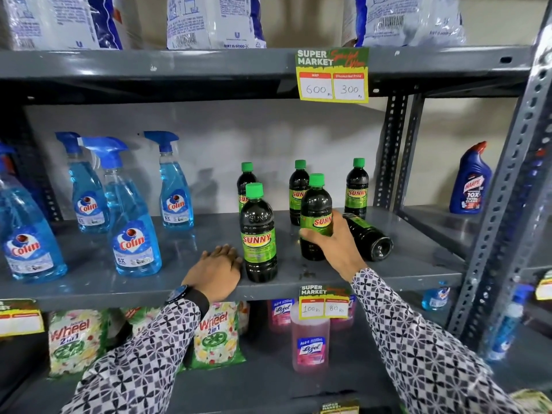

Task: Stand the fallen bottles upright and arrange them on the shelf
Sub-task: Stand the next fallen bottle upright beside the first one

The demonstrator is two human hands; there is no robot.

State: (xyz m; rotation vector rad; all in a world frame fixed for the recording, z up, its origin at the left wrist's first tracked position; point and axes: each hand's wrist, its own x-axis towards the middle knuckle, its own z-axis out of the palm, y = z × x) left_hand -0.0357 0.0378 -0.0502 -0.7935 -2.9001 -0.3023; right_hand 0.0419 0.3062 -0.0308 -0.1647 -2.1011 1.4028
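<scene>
One fallen bottle [369, 238] lies on its side on the shelf [191, 282], just behind the right hand [334, 246], whose grip is closed on an upright bottle [315, 216] being placed. The left hand [216, 270] rests flat, holding nothing, beside the front bottle [258, 234]. Next, I judge, comes righting the fallen one. All hold dark liquid.

Long sleeves [424, 348] on both arms, printed all over in a small black, grey and white pinwheel pattern on a diamond grid. Plain dark cuff [200, 300] at the left wrist. Watch [178, 293] beside that cuff, round, dark-faced with a bluish rim. Left hand [216, 271] and right hand [336, 245] bare, without rings or gloves.
</scene>
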